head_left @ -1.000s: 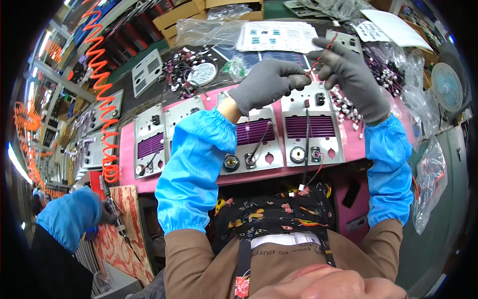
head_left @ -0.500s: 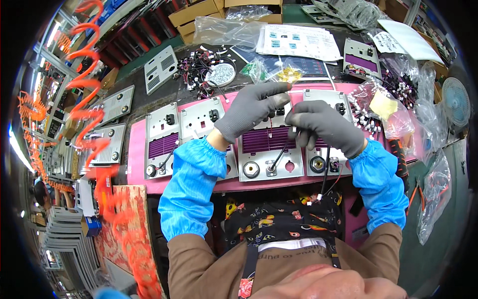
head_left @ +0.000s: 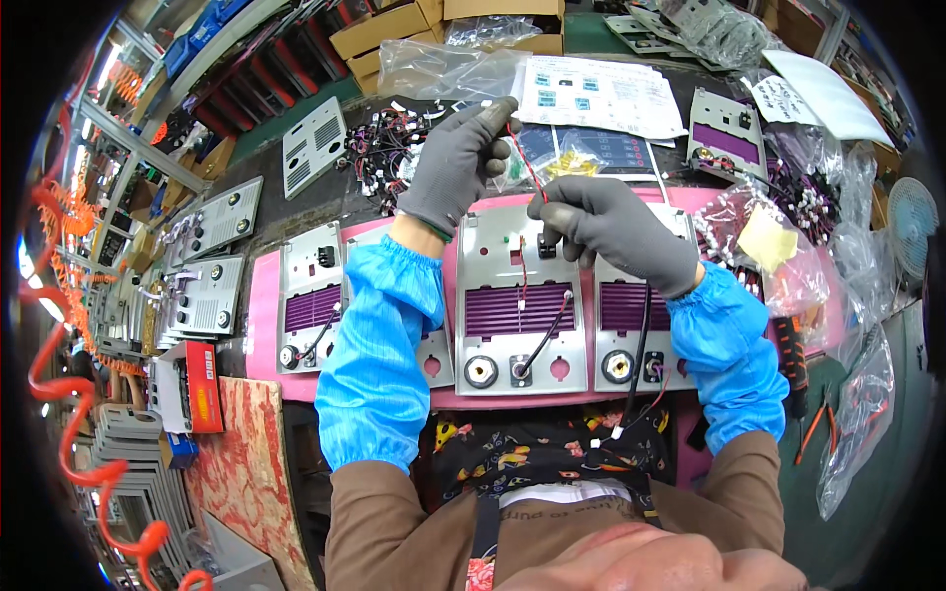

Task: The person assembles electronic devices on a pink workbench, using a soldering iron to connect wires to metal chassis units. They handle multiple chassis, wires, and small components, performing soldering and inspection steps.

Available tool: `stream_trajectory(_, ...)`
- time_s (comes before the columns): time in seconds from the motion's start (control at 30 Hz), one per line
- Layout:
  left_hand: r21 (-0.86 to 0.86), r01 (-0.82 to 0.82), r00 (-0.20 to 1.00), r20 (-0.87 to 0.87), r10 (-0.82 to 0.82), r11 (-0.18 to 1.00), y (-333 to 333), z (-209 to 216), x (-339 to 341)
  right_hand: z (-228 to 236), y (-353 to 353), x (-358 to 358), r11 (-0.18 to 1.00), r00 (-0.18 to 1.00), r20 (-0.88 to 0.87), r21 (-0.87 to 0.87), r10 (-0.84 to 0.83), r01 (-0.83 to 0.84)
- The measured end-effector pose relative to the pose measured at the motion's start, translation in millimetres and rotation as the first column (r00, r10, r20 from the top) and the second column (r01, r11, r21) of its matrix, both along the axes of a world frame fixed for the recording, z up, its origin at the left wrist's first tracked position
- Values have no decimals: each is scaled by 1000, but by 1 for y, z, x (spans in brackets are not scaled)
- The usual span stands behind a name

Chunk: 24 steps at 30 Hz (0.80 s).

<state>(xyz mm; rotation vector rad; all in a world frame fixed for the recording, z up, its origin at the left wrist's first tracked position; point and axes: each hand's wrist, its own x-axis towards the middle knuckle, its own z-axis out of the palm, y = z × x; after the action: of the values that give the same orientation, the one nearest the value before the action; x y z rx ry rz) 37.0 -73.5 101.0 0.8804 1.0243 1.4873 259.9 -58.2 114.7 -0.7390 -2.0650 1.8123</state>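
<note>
Between hands (head_left: 448,167) (head_left: 619,234) (two); one cable (head_left: 527,163)

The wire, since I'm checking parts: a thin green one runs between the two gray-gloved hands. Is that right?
Not quite: the thin wire is mostly red, not green, as the head view shows. It does run between the left hand and right hand, both gray-gloved.

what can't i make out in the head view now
Head view:
Red wire: parts hidden within the left hand and right hand.
Second panel from left on the pink mat: middle hidden behind left sleeve.
Paper sheets: print too small to read.
Cardboard box: cut off by upper edge.
</note>
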Motion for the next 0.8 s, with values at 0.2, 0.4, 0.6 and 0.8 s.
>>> stream_trajectory(0.2,41,-10,1000,-19,10,999,4,-22,-4,-18,9,11,990,998,-39,-129,47,-51)
stream_trajectory(0.4,76,70,964,251,-87,995,4,-46,-25,-31,16,8,989,999,42,-149,34,-27)
stream_trajectory(0.6,80,34,956,287,-55,996,8,-53,-27,-38,19,8,987,1000,-3,-157,-30,29)
stream_trajectory(0.8,94,25,943,329,-55,995,7,-52,-26,-42,20,7,971,997,-75,-238,-33,14)
